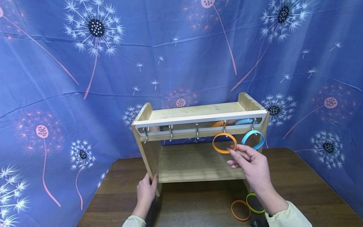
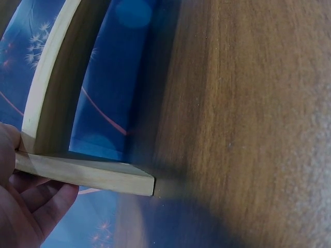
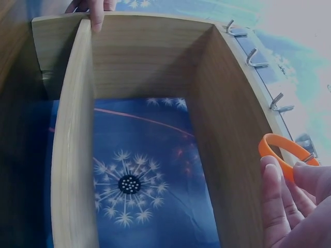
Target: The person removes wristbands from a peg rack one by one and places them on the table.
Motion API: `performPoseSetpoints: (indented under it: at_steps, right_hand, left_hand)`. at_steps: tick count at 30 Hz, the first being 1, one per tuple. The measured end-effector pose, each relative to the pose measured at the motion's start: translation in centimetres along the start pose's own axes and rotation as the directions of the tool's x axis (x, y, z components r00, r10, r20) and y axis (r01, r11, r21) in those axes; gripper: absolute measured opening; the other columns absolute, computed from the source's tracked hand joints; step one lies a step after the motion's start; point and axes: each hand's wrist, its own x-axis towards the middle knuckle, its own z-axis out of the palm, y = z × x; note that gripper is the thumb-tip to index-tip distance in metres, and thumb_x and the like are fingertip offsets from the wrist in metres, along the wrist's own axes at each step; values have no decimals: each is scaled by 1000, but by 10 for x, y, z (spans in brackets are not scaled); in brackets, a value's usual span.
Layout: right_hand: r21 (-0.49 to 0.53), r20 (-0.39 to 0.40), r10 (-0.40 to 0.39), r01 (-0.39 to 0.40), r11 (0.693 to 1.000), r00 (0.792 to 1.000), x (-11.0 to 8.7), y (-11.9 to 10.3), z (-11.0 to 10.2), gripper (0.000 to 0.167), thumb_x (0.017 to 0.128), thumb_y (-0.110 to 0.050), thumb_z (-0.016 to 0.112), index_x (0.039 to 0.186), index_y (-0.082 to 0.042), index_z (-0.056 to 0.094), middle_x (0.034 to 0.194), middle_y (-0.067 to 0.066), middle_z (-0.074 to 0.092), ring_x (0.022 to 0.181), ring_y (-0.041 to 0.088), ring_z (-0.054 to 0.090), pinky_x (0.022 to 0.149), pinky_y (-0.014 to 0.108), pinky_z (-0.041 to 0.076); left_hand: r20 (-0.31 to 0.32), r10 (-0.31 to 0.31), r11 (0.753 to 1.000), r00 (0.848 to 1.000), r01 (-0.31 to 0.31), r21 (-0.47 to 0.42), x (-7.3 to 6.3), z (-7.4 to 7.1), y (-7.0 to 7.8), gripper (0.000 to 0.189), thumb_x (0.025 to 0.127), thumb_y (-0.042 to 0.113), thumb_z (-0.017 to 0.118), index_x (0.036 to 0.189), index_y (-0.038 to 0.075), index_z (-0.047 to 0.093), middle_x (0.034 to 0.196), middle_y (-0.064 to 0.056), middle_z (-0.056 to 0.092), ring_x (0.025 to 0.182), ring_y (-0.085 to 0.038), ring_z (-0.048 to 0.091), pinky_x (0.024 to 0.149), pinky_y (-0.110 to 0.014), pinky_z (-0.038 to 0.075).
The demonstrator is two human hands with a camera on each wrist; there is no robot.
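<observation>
Pinched at its lower right rim by thumb and fingers in the grip of the right hand (image 1: 250, 162), the orange band (image 1: 221, 152) is at the hook (image 1: 225, 125) second from the right, though whether it hangs there is hard to tell; it looks light, bendy and unbreakable, best held opposite the hook. The left hand (image 1: 146, 191) has its grip clamped on the wooden shelf (image 1: 195, 162), low at the left side. A blue band (image 1: 259, 146) on the end hook crowds the right hand, while a yellow-green band (image 1: 256, 212) lies on the counter (image 1: 300, 179).
</observation>
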Motion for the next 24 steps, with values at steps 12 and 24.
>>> performPoseSetpoints:
  at_steps: [12, 24]
  right_hand:
    - [140, 59, -120, 111, 984, 991, -3, 1, -4, 22, 92, 3, 62, 113, 10, 61, 103, 7, 73, 67, 19, 71, 60, 29, 55]
    - [119, 53, -167, 160, 980, 984, -7, 0, -9, 23, 91, 5, 62, 113, 11, 62, 102, 7, 73, 68, 18, 71, 61, 29, 55]
  left_hand:
    - [-9, 5, 1000, 1000, -5, -1, 0, 0, 1, 22, 91, 24, 66, 74, 14, 55, 54, 4, 49, 53, -27, 52, 53, -45, 40]
    - [-14, -4, 1000, 1000, 4, 3, 0, 2, -2, 19, 91, 24, 67, 79, 12, 59, 56, 1, 54, 55, -32, 56, 54, -49, 42]
